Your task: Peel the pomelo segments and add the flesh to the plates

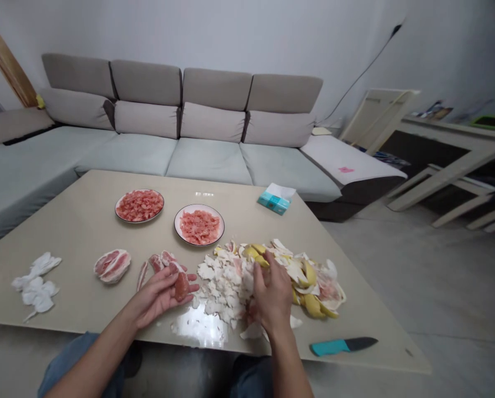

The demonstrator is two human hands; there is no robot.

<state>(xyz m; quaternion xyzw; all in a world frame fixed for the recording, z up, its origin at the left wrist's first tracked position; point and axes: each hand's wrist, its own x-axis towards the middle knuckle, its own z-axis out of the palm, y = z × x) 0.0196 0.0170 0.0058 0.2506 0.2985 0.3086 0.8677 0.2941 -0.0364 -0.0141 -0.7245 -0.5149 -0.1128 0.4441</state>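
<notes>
My left hand (160, 293) lies palm up over the near table edge and cradles a peeled pink pomelo segment (182, 286). My right hand (272, 293) rests with curled fingers on a heap of white pith and yellow peel scraps (231, 287); what its fingers grip is hidden. More pomelo segments (158, 262) lie just beyond my left hand, and a larger piece in its skin (112, 265) sits to their left. Two plates of peeled pink flesh (139, 205) (199, 225) stand further back on the beige table (85, 215).
A teal-handled knife (342, 346) lies near the table's front right edge. Crumpled white tissues (36, 282) sit at the left, a teal tissue pack (275, 199) at the far right. A grey sofa (177, 149) runs behind the table; white furniture (450, 160) stands at the right.
</notes>
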